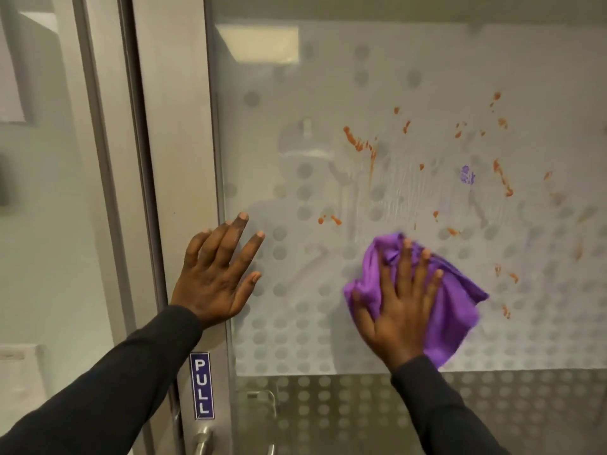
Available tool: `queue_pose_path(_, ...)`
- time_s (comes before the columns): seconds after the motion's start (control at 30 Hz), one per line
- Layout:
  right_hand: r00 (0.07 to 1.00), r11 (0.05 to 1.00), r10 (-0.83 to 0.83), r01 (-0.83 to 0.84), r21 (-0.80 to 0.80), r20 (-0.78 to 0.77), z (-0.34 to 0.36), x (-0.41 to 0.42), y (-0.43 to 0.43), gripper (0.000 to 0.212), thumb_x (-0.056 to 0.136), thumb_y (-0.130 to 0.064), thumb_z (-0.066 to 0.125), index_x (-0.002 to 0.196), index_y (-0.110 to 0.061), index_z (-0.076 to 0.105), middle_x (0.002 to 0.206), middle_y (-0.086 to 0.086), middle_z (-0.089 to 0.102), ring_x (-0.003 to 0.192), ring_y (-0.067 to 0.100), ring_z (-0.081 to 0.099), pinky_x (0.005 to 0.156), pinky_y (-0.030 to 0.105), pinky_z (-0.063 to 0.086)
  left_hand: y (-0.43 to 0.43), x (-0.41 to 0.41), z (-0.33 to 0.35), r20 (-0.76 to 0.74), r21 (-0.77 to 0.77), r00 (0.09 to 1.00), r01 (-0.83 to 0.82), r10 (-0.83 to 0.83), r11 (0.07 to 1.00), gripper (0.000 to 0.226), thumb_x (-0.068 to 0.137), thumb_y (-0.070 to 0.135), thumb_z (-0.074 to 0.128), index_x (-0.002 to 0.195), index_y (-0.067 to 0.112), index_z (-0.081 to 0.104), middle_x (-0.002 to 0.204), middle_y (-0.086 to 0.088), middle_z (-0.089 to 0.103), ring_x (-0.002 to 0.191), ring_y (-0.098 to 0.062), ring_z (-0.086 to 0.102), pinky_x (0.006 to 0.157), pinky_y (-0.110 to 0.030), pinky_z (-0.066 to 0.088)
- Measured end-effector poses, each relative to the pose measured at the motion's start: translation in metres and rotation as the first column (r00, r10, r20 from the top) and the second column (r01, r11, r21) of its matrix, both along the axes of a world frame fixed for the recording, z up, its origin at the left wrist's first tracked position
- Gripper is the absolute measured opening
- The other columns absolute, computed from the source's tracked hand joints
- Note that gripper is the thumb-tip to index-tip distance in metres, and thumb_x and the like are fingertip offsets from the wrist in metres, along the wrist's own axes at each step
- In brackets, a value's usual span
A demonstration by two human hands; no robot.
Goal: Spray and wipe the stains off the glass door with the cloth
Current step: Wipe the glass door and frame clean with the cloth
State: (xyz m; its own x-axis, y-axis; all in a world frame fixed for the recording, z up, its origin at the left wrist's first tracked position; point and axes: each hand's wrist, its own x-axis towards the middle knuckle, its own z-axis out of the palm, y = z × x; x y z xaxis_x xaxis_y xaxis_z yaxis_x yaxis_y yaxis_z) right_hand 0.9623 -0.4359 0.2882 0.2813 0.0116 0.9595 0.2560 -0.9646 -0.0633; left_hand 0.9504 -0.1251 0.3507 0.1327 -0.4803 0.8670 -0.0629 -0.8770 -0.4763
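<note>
Two dark sleeves, the left (108,382) and the right (437,412), entered from the lower edge and rose toward the door. The right hand (400,310) lay palm-down and flat, its fingers (407,257) straight and spread, pointing upward. The purple cloth (456,310) was bunched beneath this hand, pressed between the palm and the glass door (427,77). Folds of it showed past the fingertips at the top, beside the thumb at the left, and most widely beyond the little-finger side at the right and lower right. No finger curled round the fabric, and its edges appeared blurred.

The left hand (216,274) was set flat with its palm on the metal door stile (177,142) and its fingers (236,231) straight and fanned apart, the tips reaching over the edge onto the glass. It held nothing.

Below the left wrist, a blue PULL sign (201,385) stood upright on the stile, above a metal lever handle (202,438).

The glass carried a pattern of frosted dots (279,251). Orange stains (358,142) were scattered above and to the right of the cloth, apart from it, with one small purple smudge (467,175) among them. Wet streaks (404,192) crossed the pane between the cloth and the upper stains.
</note>
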Motion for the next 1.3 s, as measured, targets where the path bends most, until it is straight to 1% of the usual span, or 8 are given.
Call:
queue_pose_path(0.13,1.0,0.977,-0.019,0.021,0.212,-0.012,0.084,-0.004,0.042,0.088,0.097,-0.07,0.027,0.162,-0.014,0.01,0.168,0.023,0.001,0.154,0.047,-0.001,0.121,0.067,0.001,0.0,0.0,0.0,-0.002,-0.004,1.0,0.0,0.0,1.0,0.064,0.094,0.045,0.042,0.15,0.014,0.035,0.158,-0.017,0.025,0.138,-0.035,0.033,0.111,-0.049,0.026)
queue_pose_path(0.27,0.999,0.984,0.05,-0.051,-0.173,-0.013,0.076,-0.002,0.085,0.083,0.099,-0.063,0.032,0.162,-0.017,0.003,0.168,0.018,-0.005,0.155,0.043,0.0,0.123,0.061,-0.004,0.0,0.0,-0.001,-0.023,-0.017,1.0,0.011,-0.011,1.0,0.062,0.095,0.044,0.04,0.15,0.016,0.035,0.158,-0.017,0.026,0.138,-0.036,0.033,0.11,-0.05,0.027)
queue_pose_path(0.47,0.986,0.823,0.162,-0.154,-0.547,-0.032,-0.019,-0.001,0.019,0.079,0.092,-0.046,0.054,0.16,-0.018,0.024,0.17,0.013,0.004,0.156,0.041,0.005,0.123,0.062,-0.002,0.003,0.0,-0.002,-0.032,-0.006,0.999,-0.003,0.003,1.0,0.063,0.095,0.045,0.041,0.15,0.016,0.036,0.16,-0.016,0.025,0.14,-0.035,0.033,0.112,-0.05,0.026)
queue_pose_path(0.6,0.999,0.985,0.037,-0.034,-0.168,0.014,0.059,0.005,-0.01,0.072,0.102,-0.051,0.029,0.162,-0.015,0.013,0.169,0.019,0.005,0.156,0.042,0.002,0.123,0.061,-0.005,0.003,0.002,-0.002,-0.042,-0.012,0.999,-0.017,0.016,1.0,0.065,0.095,0.046,0.04,0.152,0.016,0.033,0.161,-0.016,0.023,0.14,-0.036,0.034,0.111,-0.051,0.028)
queue_pose_path(0.7,0.999,0.997,-0.049,0.048,0.064,0.005,0.121,-0.003,0.026,0.078,0.101,-0.058,0.022,0.162,-0.012,0.009,0.169,0.021,0.002,0.156,0.042,-0.001,0.123,0.062,-0.001,0.003,0.001,-0.003,-0.043,-0.011,0.999,-0.017,0.016,1.0,0.065,0.094,0.046,0.041,0.152,0.017,0.033,0.161,-0.016,0.023,0.14,-0.036,0.033,0.112,-0.05,0.027)
queue_pose_path(0.83,1.0,0.982,0.009,-0.011,-0.188,-0.011,0.09,-0.003,0.072,0.082,0.1,-0.06,0.03,0.162,-0.015,0.001,0.169,0.019,-0.002,0.156,0.041,-0.002,0.124,0.061,-0.002,0.002,-0.001,-0.002,-0.04,-0.017,0.999,0.009,-0.01,1.0,0.064,0.095,0.045,0.04,0.152,0.017,0.033,0.161,-0.015,0.024,0.14,-0.035,0.033,0.114,-0.049,0.024)
queue_pose_path(1.0,0.997,0.887,0.073,-0.071,-0.457,-0.013,-0.007,0.0,0.032,0.086,0.094,-0.059,0.049,0.163,-0.022,0.013,0.171,0.012,0.003,0.156,0.041,0.002,0.118,0.064,0.012,0.002,-0.005,-0.001,-0.066,-0.015,0.998,-0.003,0.002,1.0,0.067,0.092,0.046,0.041,0.152,0.017,0.033,0.16,-0.016,0.026,0.142,-0.035,0.031,0.118,-0.046,0.016)
queue_pose_path(1.3,0.999,0.998,-0.04,0.04,0.038,0.014,0.152,-0.001,-0.013,0.079,0.1,-0.062,0.023,0.163,-0.019,-0.001,0.17,0.015,-0.002,0.156,0.038,-0.006,0.124,0.063,0.0,0.001,-0.006,-0.002,-0.158,-0.05,0.987,-0.026,0.017,0.998,0.069,0.091,0.05,0.04,0.152,0.018,0.031,0.162,-0.016,0.024,0.142,-0.037,0.032,0.12,-0.047,0.012)
